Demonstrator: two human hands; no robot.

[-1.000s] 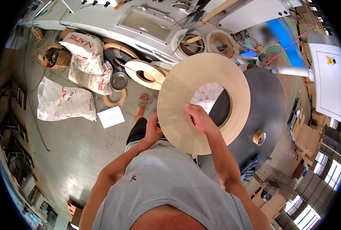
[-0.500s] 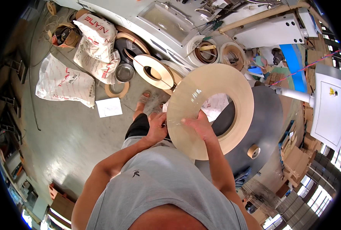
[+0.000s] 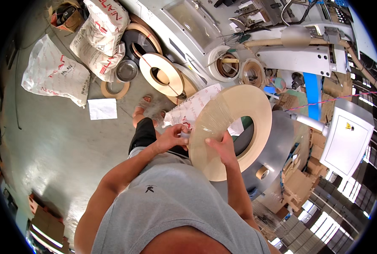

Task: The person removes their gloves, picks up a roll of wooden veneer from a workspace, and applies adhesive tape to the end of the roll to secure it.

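Observation:
My right hand (image 3: pixel 223 149) grips a large cream-coloured roll of edge banding (image 3: pixel 256 111). Its fingers reach into the centre hole and the thumb lies on the face. The roll is tilted on edge in front of my waist. Wrinkled clear film (image 3: pixel 216 123) crosses the roll's left part from the hole to the rim. At that left rim, my left hand (image 3: pixel 171 139) is closed, pinching a small pale translucent thing (image 3: pixel 184 135). The roll's far side and part of the pinched thing are hidden.
Behind the roll is a dark round tabletop (image 3: pixel 277 131) with a small tape roll (image 3: pixel 262 172). White printed sacks (image 3: pixel 57 74), more banding rolls (image 3: pixel 162 75) and a paper sheet (image 3: pixel 102 109) lie on the floor. A white machine (image 3: pixel 188 25) stands ahead, a white box (image 3: pixel 348 139) at right.
The roll has tilted more and looks narrower. My left hand has turned at the rim, and the pale translucent thing now shows in it. A white sack beyond the roll shows more.

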